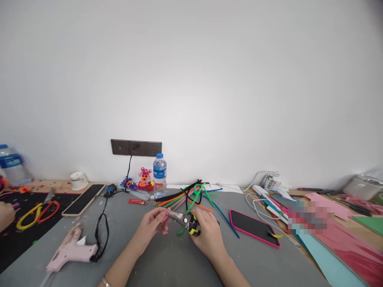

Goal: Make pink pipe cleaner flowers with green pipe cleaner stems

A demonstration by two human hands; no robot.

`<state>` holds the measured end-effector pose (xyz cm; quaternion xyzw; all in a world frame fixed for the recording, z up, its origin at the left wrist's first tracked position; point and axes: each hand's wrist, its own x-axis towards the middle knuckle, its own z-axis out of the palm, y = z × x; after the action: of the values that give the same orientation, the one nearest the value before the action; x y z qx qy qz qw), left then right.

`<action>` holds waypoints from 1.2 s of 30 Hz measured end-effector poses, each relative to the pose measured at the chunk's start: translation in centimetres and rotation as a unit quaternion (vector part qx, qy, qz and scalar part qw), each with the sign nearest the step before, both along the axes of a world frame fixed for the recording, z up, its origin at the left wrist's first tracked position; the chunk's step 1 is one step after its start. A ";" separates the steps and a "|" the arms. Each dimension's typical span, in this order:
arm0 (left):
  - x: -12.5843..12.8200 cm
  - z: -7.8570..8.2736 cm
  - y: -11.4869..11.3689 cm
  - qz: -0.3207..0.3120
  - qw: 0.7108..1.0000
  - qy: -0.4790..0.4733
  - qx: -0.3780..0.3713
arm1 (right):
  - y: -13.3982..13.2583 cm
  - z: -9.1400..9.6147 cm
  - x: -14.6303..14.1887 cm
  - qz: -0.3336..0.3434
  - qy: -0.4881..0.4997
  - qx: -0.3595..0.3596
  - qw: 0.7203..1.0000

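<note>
Head view: both hands work above the gray surface [167, 265], near its center. Left hand [151, 225]: fingers closed in a pinch on a small pink piece [168, 211], located at the tip of the cutting tool. Whether the tool's jaws touch the piece cannot be determined. Right hand [208, 229]: fingers wrapped around the black-and-yellow handles of the cutting tool [186, 220], its tip directed toward the left hand.

Directly behind the hands lies a loose bundle of pipe cleaners [196, 196] in black, green, orange and pink. A blue pipe cleaner [226, 219] extends between the right hand and a phone in a pink case [254, 228]. A water bottle [160, 175] stands upright at the left of the bundle, beside an orange-and-pink figure [144, 180]. Left of the hands, a pink glue gun [72, 253] lies on its side. Farther left: yellow-and-red-handled scissors [38, 214], near another person's hand [6, 215].
</note>
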<state>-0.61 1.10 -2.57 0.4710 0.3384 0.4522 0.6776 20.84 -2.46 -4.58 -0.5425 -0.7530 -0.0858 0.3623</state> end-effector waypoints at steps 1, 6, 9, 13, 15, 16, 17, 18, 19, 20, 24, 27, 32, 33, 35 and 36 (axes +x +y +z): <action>-0.1 -0.1 0.0 0.005 1.000 -0.003 0.002 | 0.0 0.0 0.0 0.001 0.000 0.001 1.000; -0.3 -0.4 0.6 0.075 0.997 -0.010 0.022 | -0.1 0.1 0.2 0.000 0.030 0.004 1.000; -0.4 -0.6 0.8 0.113 0.993 -0.009 0.040 | -0.1 0.1 0.4 -0.005 0.046 -0.006 0.999; -0.3 -0.7 0.8 0.114 0.991 0.002 0.064 | -0.4 0.6 0.0 -0.012 0.043 -0.052 0.998; -0.3 -0.6 0.8 0.119 0.990 0.004 0.073 | -0.7 0.9 -0.4 -0.012 0.040 -0.071 0.997; -0.3 -0.6 0.8 0.124 0.989 0.006 0.077 | -0.9 1.1 -0.7 -0.012 0.040 -0.077 0.996; -0.3 -0.5 0.7 0.130 0.988 0.009 0.083 | -1.1 1.2 -1.0 -0.014 0.038 -0.082 0.996; -0.2 -0.4 0.7 0.135 0.987 0.015 0.089 | -1.2 1.3 -1.3 -0.017 0.036 -0.084 0.996; -0.2 -0.4 0.6 0.139 0.985 0.022 0.097 | -1.4 1.3 -1.6 -0.019 0.033 -0.084 0.996; -0.2 -0.3 0.6 0.141 0.984 0.029 0.106 | -1.5 1.3 -1.9 -0.022 0.031 -0.082 0.996; -0.3 -0.3 0.6 0.150 0.978 0.041 0.141 | -1.8 1.0 -2.8 -0.027 0.047 -0.082 0.995; -0.4 -0.5 0.6 0.147 0.977 0.044 0.149 | -2.0 0.9 -2.9 -0.027 0.065 -0.101 0.992; -0.3 -0.5 0.5 0.139 0.977 0.042 0.158 | -2.3 0.9 -2.6 -0.030 0.069 -0.131 0.988; -0.3 -0.5 0.4 0.141 0.976 0.042 0.160 | -2.4 1.0 -2.6 -0.033 0.067 -0.134 0.988; -0.3 -0.5 0.3 0.140 0.976 0.042 0.160 | -2.5 1.1 -2.6 -0.033 0.065 -0.138 0.988; -0.3 -0.6 0.3 0.136 0.977 0.040 0.159 | -2.6 1.1 -2.7 -0.031 0.064 -0.138 0.988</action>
<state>-0.93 1.40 -3.13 0.5395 0.3500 0.5693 0.5122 18.18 -5.01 -3.47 -0.6148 -0.7156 0.0430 0.3288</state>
